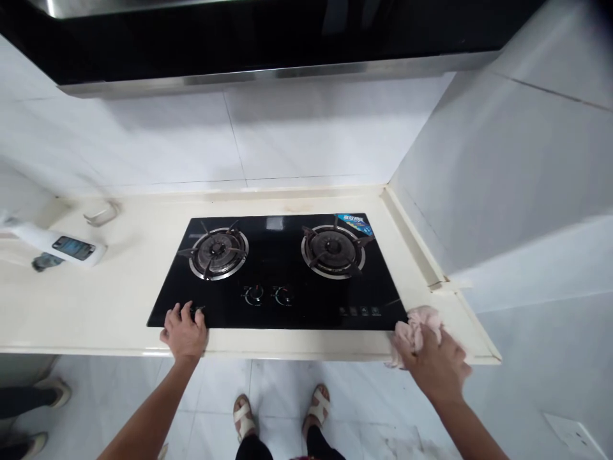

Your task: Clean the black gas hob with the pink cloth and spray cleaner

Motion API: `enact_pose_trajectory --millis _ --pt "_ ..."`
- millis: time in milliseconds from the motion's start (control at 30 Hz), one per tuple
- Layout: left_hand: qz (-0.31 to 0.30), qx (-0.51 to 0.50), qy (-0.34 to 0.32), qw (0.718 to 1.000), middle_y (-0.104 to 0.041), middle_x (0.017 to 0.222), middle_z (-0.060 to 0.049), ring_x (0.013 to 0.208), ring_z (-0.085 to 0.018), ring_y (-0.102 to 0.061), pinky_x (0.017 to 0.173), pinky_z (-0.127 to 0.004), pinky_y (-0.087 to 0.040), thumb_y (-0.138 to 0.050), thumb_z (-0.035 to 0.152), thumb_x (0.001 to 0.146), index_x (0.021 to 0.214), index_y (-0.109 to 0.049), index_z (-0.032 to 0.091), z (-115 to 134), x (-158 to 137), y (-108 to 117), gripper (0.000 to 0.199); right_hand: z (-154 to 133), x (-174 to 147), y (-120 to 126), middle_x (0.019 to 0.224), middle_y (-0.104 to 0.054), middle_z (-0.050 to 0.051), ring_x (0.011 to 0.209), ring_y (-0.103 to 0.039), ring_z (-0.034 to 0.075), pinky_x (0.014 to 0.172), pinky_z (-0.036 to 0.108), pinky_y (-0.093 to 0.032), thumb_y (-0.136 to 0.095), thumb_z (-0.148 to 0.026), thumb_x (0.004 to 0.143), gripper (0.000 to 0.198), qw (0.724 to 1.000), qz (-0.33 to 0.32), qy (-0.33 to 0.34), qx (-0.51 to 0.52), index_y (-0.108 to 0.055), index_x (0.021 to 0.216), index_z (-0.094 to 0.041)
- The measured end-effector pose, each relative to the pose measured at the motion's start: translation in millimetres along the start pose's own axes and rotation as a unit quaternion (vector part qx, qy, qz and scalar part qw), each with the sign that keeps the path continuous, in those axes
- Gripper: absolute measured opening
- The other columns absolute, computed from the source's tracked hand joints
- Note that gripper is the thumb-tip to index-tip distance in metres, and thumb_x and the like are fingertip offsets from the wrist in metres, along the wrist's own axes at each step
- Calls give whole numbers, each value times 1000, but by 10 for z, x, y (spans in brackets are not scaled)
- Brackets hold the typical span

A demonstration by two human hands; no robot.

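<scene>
A pink cloth [421, 322] lies bunched at the front right corner of the black glass hob [282, 300], on the cream surface [119, 300] — the right hand [435, 364] is clenched around it. The left hand [184, 332] rests flat and released on the hob's front left corner. A white spray bottle [57, 246] lies well apart, far left.

Glossy black hob [287, 300], cream countertop [119, 300], pale pink cloth [421, 319] — white wall tiles [191, 140], silver burner rings [218, 253]
</scene>
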State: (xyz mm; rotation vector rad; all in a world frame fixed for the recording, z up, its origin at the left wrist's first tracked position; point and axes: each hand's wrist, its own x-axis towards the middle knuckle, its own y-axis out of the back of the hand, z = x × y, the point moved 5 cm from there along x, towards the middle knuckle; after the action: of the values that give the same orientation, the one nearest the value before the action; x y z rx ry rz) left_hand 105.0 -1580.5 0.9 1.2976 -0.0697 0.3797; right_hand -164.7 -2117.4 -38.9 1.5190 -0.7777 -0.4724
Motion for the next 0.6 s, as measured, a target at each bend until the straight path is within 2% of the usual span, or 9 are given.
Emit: enact_pose_trajectory --millis 67,133,300,367,433,500,533,600 --pt "-4 -8 4 1000 -45 153 -18 146 -34 -32 113 -58 -27 -40 39 101 137 -56 18 -14 -1 -3 45 -303 -177 26 151 -32 27 131 -36 50 92 67 -40 -50 -70 86 82 999 29 -23 3 -43 148 -16" --pt "-14 -18 9 1000 -44 153 -18 146 -34 -30 113 -60 -26 -40 39 100 137 -55 18 -39 2 -11 45 -623 -292 60 146 -38 27 126 -41 48 91 65 -42 -49 -63 87 73 999 37 -24 12 -46 144 -17" --pt "-33 -39 -8 999 -43 154 -19 149 -35 -26 112 -60 -25 -43 41 99 138 -55 18 -105 -1 -48 47 -1545 -430 214 140 -46 21 114 -49 40 89 53 -43 -49 -45 89 52 999 -5 44 26 -57 134 -19" --pt "-38 -50 -16 998 -44 154 -19 149 -35 -26 111 -60 -25 -44 41 99 138 -56 18 -119 -21 -64 46 -2034 -549 275 139 -48 17 112 -49 37 89 49 -42 -52 -38 87 48 994 -46 93 30 -61 130 -20" --pt "-38 -65 -28 997 -45 154 -18 147 -35 -29 111 -61 -25 -44 40 100 137 -58 20 -126 -46 -68 44 -2623 -777 307 135 -51 13 111 -48 34 93 47 -39 -56 -32 84 48 980 -92 170 49 -61 130 -22" --pt "-42 -80 -41 995 -46 154 -17 146 -35 -32 110 -61 -25 -44 37 100 137 -59 21 -155 -54 -58 42 -3255 -1100 319 135 -51 11 117 -45 33 100 47 -35 -61 -31 80 61 958 -112 249 87 -53 141 -26" --pt "-49 -87 -49 994 -47 154 -17 145 -34 -33 109 -61 -27 -45 36 100 135 -61 22 -188 -42 -48 41 -3555 -1267 319 141 -47 11 121 -42 34 102 49 -33 -62 -32 80 68 951 -109 268 110 -47 147 -27" --pt "-79 -103 -83 988 -51 151 -15 142 -33 -38 106 -57 -31 -45 34 99 129 -66 23 -298 30 -20 38 -4131 -1589 289 144 -45 12 122 -39 36 104 53 -31 -67 -36 78 74 936 -113 297 152 -45 147 -28"
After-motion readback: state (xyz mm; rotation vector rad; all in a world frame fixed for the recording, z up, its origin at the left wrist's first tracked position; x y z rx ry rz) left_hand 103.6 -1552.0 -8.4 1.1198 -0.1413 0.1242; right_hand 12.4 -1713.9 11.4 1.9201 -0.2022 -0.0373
